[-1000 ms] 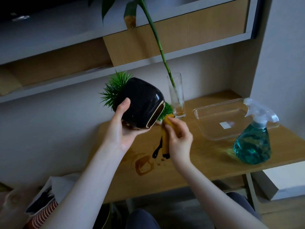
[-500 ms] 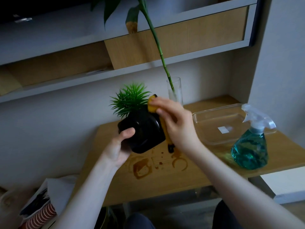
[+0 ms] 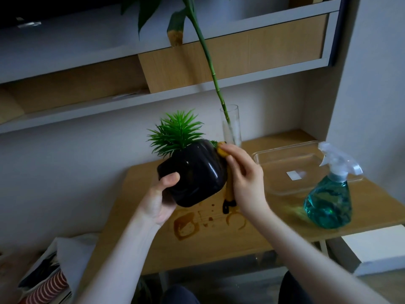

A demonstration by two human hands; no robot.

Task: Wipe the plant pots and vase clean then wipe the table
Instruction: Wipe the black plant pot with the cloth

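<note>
A glossy black plant pot (image 3: 195, 174) with a spiky green plant (image 3: 177, 132) is held in the air above the wooden table (image 3: 274, 229). My left hand (image 3: 158, 198) grips its lower left side, thumb on the front. My right hand (image 3: 245, 178) presses a yellow cloth (image 3: 222, 151) against the pot's right side; the cloth's dark-tipped end (image 3: 228, 202) hangs below. A clear glass vase (image 3: 232, 126) with a tall green stem stands behind the pot. Brown ring stains (image 3: 186, 227) mark the table under the pot.
A clear plastic tray (image 3: 291, 170) lies at the table's back right. A spray bottle of blue-green liquid (image 3: 331, 194) stands in front of it. Wall shelves (image 3: 153, 97) hang above. A bag with striped fabric (image 3: 43, 284) sits on the floor at left.
The pot was turned from tilted sideways to nearly upright. My right hand with the cloth moved from the pot's underside up to its upper right side.
</note>
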